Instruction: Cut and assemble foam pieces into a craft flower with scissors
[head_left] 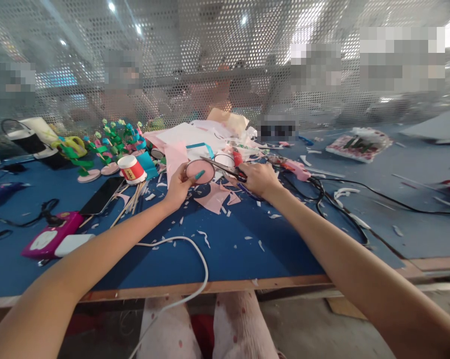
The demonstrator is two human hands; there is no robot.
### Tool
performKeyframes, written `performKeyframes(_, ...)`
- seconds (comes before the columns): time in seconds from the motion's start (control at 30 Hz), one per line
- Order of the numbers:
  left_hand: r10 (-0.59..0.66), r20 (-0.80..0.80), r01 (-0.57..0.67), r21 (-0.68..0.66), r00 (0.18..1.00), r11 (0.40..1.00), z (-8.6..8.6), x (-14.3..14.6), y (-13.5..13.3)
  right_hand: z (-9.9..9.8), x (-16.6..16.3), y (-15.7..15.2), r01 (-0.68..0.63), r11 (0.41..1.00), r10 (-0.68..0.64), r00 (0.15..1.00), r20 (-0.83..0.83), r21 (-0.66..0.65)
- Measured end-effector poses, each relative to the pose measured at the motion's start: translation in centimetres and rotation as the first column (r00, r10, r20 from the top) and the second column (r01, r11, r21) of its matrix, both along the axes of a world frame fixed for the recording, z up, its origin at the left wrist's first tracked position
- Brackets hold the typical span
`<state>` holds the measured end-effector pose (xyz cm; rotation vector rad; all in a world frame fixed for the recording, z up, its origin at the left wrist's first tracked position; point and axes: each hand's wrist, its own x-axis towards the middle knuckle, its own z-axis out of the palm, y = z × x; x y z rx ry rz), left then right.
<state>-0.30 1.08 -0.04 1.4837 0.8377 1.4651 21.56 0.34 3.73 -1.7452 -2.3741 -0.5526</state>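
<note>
My left hand (179, 188) grips a round pink disc (198, 174) with a dark rim, its thumb with a teal nail lying across the face. My right hand (261, 179) is closed around a pair of scissors (225, 168), whose blades point left and reach the disc's upper right edge. Whether the blades are cutting into it, I cannot tell. Just behind the scissors sits a white round piece (225, 159), partly covered by them. Pink paper offcuts (213, 198) lie on the table below the disc.
Left of my hands stand a red-and-white paper cup (132, 170), wooden sticks (135, 202), a phone (102, 194) and green paper plants (116, 139). A pink glue gun (298, 169) with black cables lies to the right. A white cable (204, 264) hangs over the front edge.
</note>
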Motion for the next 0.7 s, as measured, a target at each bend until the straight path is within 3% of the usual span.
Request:
performKeyframes(0.33, 0.057, -0.012, -0.057, 0.016, 0.998, 0.998, 0.13, -0.14, -0.05, -0.29, 0.36, 0.58, -0.039, 0.998, 0.037, 0.998, -0.054, -0.044)
performKeyframes(0.7, 0.047, -0.025, -0.046, 0.029, 0.999, 0.999, -0.38, -0.44, 0.34, -0.17, 0.44, 0.23, -0.063, 0.998, 0.064, 0.996, -0.055, 0.021)
